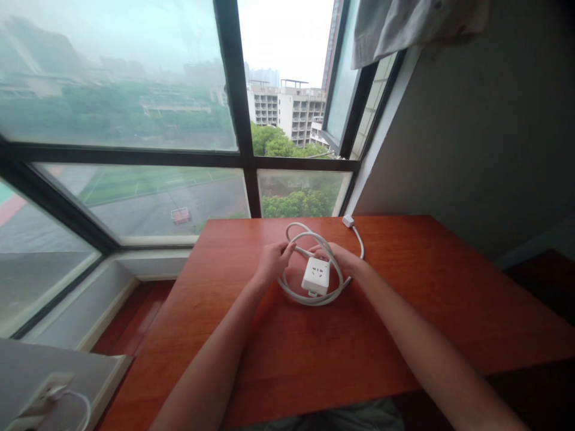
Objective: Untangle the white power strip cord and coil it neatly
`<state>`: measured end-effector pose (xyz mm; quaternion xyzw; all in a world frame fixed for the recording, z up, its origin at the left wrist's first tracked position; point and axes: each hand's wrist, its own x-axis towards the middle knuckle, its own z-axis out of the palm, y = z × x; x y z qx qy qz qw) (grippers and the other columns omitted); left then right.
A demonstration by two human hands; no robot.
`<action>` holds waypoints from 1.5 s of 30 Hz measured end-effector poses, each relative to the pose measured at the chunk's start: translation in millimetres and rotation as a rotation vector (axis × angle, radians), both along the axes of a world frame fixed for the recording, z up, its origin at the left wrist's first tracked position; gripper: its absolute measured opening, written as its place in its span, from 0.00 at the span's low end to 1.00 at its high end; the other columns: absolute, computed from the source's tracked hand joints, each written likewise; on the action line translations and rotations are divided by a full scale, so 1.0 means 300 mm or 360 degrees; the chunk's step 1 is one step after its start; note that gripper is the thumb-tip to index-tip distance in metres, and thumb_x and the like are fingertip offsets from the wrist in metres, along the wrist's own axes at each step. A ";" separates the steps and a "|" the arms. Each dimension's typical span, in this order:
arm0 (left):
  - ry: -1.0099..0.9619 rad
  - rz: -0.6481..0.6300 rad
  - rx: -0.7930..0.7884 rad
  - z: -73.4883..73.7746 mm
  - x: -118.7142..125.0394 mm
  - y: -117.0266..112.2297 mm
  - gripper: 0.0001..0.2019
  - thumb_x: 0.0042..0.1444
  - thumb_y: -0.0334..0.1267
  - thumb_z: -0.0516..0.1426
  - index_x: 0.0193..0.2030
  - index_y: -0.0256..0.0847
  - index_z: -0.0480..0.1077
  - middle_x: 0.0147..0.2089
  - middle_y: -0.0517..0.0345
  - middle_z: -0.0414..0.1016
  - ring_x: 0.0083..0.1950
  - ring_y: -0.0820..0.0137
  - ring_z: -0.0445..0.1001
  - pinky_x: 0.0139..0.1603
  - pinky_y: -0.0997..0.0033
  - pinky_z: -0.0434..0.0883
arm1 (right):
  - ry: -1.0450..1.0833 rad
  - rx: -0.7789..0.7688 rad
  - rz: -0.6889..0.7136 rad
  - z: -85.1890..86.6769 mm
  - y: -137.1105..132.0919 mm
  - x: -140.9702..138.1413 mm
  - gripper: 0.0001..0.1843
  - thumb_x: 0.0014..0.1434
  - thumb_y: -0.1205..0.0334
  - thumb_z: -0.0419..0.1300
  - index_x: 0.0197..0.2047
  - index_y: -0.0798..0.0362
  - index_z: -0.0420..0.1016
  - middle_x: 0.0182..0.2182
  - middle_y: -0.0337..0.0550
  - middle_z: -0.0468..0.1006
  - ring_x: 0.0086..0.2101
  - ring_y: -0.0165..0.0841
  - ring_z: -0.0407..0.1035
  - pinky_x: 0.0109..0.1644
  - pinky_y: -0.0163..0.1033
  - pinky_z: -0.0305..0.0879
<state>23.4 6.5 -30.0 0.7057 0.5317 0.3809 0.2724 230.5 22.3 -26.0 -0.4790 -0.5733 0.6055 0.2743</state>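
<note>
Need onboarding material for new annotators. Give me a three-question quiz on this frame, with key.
1. Multiple choice: what does the left hand pinch?
A) the curtain
B) the white cable
C) the window frame

2. True or false: the plug on the table lies near the table's far edge, outside the cable's loops.

3. Open: which hand is nearer that plug?

Key: 1. B. 2. True. 3. The right hand.
</note>
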 end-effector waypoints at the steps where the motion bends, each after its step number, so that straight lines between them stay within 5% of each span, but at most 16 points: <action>1: 0.0017 -0.0002 -0.0015 -0.002 0.000 0.001 0.23 0.60 0.52 0.48 0.26 0.37 0.71 0.16 0.61 0.66 0.20 0.74 0.62 0.22 0.75 0.54 | -0.0028 -0.0014 0.0011 -0.004 -0.003 0.002 0.10 0.44 0.59 0.60 0.29 0.57 0.76 0.20 0.37 0.71 0.23 0.28 0.61 0.26 0.32 0.54; 7: 0.0055 -0.0003 -0.0037 -0.004 -0.002 0.004 0.23 0.60 0.51 0.48 0.29 0.36 0.74 0.16 0.60 0.66 0.20 0.73 0.63 0.22 0.75 0.54 | -0.0225 0.0128 -0.0006 -0.010 0.014 0.048 0.13 0.48 0.55 0.61 0.29 0.57 0.76 0.21 0.40 0.73 0.23 0.28 0.62 0.26 0.32 0.56; 12: 0.0032 0.0006 -0.0067 -0.008 -0.001 0.002 0.22 0.60 0.51 0.48 0.30 0.36 0.74 0.16 0.61 0.66 0.20 0.73 0.63 0.22 0.75 0.54 | -0.0369 0.0989 -0.0741 0.099 -0.011 0.100 0.12 0.51 0.62 0.57 0.38 0.55 0.76 0.35 0.46 0.77 0.35 0.34 0.70 0.40 0.37 0.66; 14: 0.0013 0.0004 -0.0068 -0.009 -0.001 0.003 0.22 0.60 0.51 0.48 0.28 0.36 0.73 0.16 0.61 0.65 0.20 0.73 0.62 0.22 0.75 0.53 | -0.0307 0.1268 -0.0778 0.167 -0.059 0.103 0.15 0.53 0.66 0.54 0.43 0.54 0.75 0.38 0.46 0.77 0.38 0.35 0.70 0.41 0.38 0.67; 18: 0.0013 -0.0008 -0.0070 -0.012 -0.005 0.005 0.22 0.60 0.51 0.49 0.26 0.37 0.72 0.16 0.61 0.65 0.19 0.74 0.62 0.22 0.75 0.53 | -0.0459 0.1617 -0.0188 0.262 -0.174 0.071 0.18 0.55 0.73 0.52 0.45 0.49 0.75 0.41 0.45 0.77 0.41 0.37 0.71 0.46 0.42 0.68; 22: 0.0045 -0.0006 -0.0080 -0.016 -0.008 0.009 0.23 0.61 0.52 0.48 0.27 0.36 0.72 0.17 0.60 0.66 0.20 0.73 0.63 0.22 0.75 0.54 | -0.0811 0.1905 0.0380 0.253 -0.238 0.031 0.20 0.57 0.76 0.51 0.46 0.49 0.76 0.45 0.47 0.77 0.47 0.39 0.69 0.52 0.45 0.66; 33: 0.0075 -0.0016 -0.0132 -0.013 -0.003 0.009 0.24 0.60 0.52 0.48 0.32 0.35 0.75 0.17 0.60 0.66 0.21 0.73 0.63 0.24 0.75 0.54 | -0.1346 0.1944 0.0796 0.214 -0.242 0.032 0.36 0.51 0.79 0.56 0.63 0.50 0.60 0.63 0.48 0.62 0.61 0.42 0.53 0.61 0.49 0.58; 38: 0.0133 0.0004 -0.0114 -0.017 -0.008 0.012 0.24 0.61 0.52 0.47 0.32 0.35 0.76 0.17 0.60 0.67 0.22 0.72 0.65 0.24 0.75 0.55 | -0.1633 0.2012 0.0795 0.164 -0.226 -0.016 0.20 0.59 0.72 0.54 0.55 0.52 0.68 0.60 0.53 0.66 0.58 0.46 0.58 0.54 0.51 0.62; 42: 0.0197 0.0087 -0.0104 -0.016 -0.006 0.011 0.24 0.61 0.51 0.47 0.32 0.35 0.77 0.18 0.58 0.69 0.23 0.70 0.66 0.26 0.74 0.56 | -0.1221 0.1908 0.0671 0.183 -0.207 -0.017 0.18 0.58 0.70 0.57 0.52 0.51 0.69 0.53 0.50 0.73 0.55 0.43 0.64 0.54 0.47 0.63; 45: 0.0215 0.0132 -0.0139 -0.014 -0.002 0.013 0.23 0.61 0.49 0.48 0.33 0.35 0.78 0.18 0.57 0.70 0.24 0.69 0.68 0.27 0.74 0.56 | -0.0593 0.1605 0.0323 0.258 -0.206 0.018 0.23 0.53 0.61 0.65 0.52 0.52 0.69 0.49 0.48 0.75 0.48 0.40 0.70 0.51 0.43 0.66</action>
